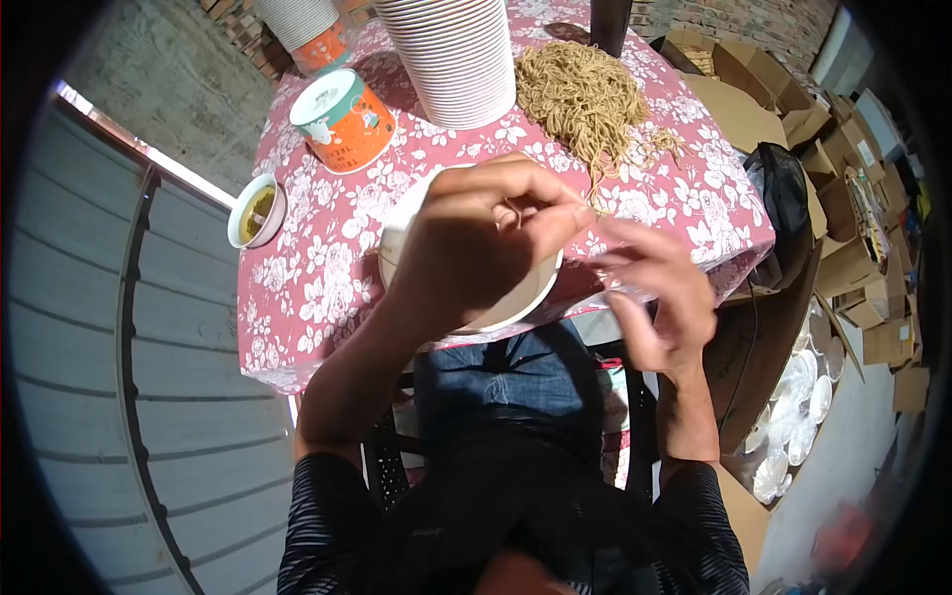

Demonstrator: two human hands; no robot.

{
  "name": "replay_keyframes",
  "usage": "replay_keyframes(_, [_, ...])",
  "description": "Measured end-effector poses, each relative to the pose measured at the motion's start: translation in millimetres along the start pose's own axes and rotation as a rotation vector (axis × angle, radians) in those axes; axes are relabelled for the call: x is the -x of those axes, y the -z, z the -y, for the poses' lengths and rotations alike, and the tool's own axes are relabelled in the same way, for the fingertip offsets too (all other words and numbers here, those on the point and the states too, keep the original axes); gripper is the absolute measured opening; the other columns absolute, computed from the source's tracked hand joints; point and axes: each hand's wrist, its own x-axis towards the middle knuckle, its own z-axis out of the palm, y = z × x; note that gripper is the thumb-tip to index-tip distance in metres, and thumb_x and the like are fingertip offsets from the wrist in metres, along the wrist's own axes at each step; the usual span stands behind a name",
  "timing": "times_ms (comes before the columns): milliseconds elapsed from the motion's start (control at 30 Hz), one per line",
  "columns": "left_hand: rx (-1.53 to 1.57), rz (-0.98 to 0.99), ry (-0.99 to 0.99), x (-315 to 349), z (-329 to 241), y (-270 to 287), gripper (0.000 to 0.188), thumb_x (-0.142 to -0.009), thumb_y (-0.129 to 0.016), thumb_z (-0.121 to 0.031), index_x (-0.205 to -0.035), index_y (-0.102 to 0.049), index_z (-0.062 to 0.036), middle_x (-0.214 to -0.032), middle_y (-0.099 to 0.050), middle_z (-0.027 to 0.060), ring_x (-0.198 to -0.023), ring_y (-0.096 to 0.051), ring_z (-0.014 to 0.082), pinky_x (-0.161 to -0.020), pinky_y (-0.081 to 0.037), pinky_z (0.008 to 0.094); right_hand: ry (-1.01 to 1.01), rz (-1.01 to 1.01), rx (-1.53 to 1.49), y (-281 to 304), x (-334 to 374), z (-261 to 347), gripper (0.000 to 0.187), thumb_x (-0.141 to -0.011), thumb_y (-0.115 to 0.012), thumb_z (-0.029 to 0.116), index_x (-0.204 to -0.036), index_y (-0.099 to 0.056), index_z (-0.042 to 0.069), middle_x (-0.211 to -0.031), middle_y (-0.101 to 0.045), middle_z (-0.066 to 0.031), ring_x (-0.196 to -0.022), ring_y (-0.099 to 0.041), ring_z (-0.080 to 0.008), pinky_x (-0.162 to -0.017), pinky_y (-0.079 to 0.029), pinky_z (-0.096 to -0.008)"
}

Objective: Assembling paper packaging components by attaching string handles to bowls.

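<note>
My left hand (476,243) is closed above a white round paper tub (545,290). Its thumb and index fingertip press together; whatever they pinch is hidden or too small to make out. To its right, my right hand (662,297) hangs past the table's front edge, slightly blurred, thumb and fingers apart, with nothing visible in it. The tub stands at the near edge of the table, its inside partly covered by my left hand and forearm. Beyond my hands lies a loose heap of tan cord (580,99), some strands trailing toward me.
A flowered pink tablecloth (327,268) covers the table. Toward the back stand a tall stack of white paper tubs (451,64), an orange tub (354,127) and another stack (302,30). A small bowl (258,211) sits at the left edge. Cardboard boxes (858,149) crowd the right.
</note>
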Motion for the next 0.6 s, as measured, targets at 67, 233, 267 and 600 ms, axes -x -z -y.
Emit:
replay_keyframes(67, [0.189,-0.049,0.086,2.7,0.5,2.9,0.004,-0.091,-0.074,0.000,-0.094,-0.077,0.0006,-0.089,-0.073,0.0084,-0.083,-0.071,0.0132,-0.074,-0.055,0.0261,-0.264,-0.411,-0.464,-16.6,-9.5,12.7,0.040,-0.089,-0.062,-0.016,-0.128,-0.061,-0.008,-0.125,-0.071,-0.0256,-0.093,-0.075,-0.0202,-0.079,-0.062,-0.0311])
replay_keyframes(233, [0.087,-0.047,-0.290,3.8,-11.4,-7.1,0.011,-0.086,-0.077,0.003,-0.096,-0.076,0.0004,-0.090,-0.073,0.0104,-0.081,-0.070,0.0130,-0.073,-0.056,0.0277,-0.667,-0.354,-0.632,-13.7,-27.8,38.8,0.033,-0.093,-0.071,-0.010,-0.125,-0.065,-0.012,-0.112,-0.075,-0.0206,-0.077,-0.075,-0.0170,-0.070,-0.063,-0.0283])
replay_keyframes(267, [0.048,-0.047,-0.320,2.7,-12.8,-4.6,0.010,-0.086,-0.077,0.003,-0.095,-0.076,0.0003,-0.089,-0.073,0.0106,-0.080,-0.070,0.0131,-0.072,-0.056,0.0278,-0.648,-0.346,-0.691,-14.7,-28.1,35.5,0.026,-0.094,-0.070,-0.008,-0.120,-0.068,-0.012,-0.106,-0.076,-0.0193,-0.075,-0.074,-0.0173,-0.068,-0.062,-0.0275])
replay_keyframes(600, [-0.281,-0.101,-0.132,30.3,-5.9,-8.5,0.043,-0.079,-0.089,-0.019,-0.106,-0.063,0.0010,-0.097,-0.065,0.0136,-0.083,-0.066,0.0279,-0.070,-0.052,0.0380,-0.713,-0.467,-0.912,-9.6,-40.9,-9.2,0.023,-0.105,-0.065,0.014,-0.116,-0.067,-0.006,-0.095,-0.074,-0.0134,-0.080,-0.075,-0.0187,-0.073,-0.063,-0.0306])
